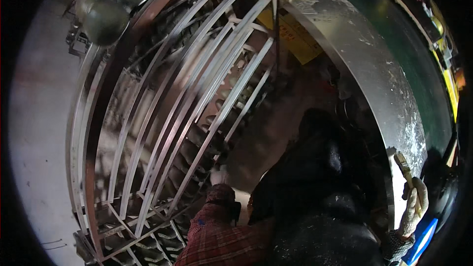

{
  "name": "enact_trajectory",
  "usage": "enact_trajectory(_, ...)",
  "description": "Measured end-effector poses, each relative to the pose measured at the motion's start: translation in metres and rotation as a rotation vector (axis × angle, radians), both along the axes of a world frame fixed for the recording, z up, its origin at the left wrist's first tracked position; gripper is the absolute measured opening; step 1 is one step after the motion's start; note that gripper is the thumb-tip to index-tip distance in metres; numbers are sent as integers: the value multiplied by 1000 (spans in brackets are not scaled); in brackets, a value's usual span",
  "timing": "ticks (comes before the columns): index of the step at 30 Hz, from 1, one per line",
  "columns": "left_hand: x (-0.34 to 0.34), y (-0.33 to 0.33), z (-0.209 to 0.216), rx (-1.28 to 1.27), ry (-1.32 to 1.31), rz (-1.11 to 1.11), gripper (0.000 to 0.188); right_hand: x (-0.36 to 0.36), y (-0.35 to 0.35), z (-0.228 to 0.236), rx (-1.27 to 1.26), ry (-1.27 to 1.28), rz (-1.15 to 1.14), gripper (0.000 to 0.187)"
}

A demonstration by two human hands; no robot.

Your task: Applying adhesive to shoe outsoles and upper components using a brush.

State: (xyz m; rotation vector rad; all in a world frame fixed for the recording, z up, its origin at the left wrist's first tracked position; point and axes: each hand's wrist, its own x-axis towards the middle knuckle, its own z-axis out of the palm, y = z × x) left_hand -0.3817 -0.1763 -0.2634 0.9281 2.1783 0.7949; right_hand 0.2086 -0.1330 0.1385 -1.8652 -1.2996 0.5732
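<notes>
at the lower right the right hand (413,207), in a pale work glove, is closed around the handle of a paintbrush (407,173), whose bristle end points up and sits just beside the edge of the big curved metal sheet (374,69); the grip looks upright so the tip can meet that edge, though whether it is touching i cannot tell. lower centre, the left hand (219,176), also gloved and coming out of a red plaid sleeve (212,231), reaches forward to the lower part of the metal bar frame (187,93); it seems to rest on or pinch one slat, probably to steady it, but how far its fingers are closed cannot be made out. a dark bulky shape (315,167) lies between the two hands. farther off, the frame's slats fan upward over tyre treads (162,244), with yellow panels (290,34) beyond.
</notes>
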Motion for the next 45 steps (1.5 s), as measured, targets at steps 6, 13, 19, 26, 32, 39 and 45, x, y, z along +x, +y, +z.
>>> enact_trajectory(6,-24,89,-13,-405,139,59,35,-44,-6,28,-24,-63,-80,29)
enact_trajectory(13,-16,143,-18,-246,-282,-4,43,-62,-8,44,-40,-241,-117,24)
enact_trajectory(19,71,153,69,-165,-922,-107,51,-50,-20,27,48,-170,-44,25)
enact_trajectory(26,182,174,208,-330,-1391,-690,61,-6,-73,39,172,-287,-77,26)
enact_trajectory(32,336,170,330,17,-1817,-1102,85,83,-182,40,710,-212,-811,25)
enact_trajectory(39,441,148,348,-386,-1758,-1213,93,160,-230,39,424,-224,-938,30)
enact_trajectory(45,427,130,313,-462,-1746,-1019,92,159,-232,42,365,-252,-899,24)
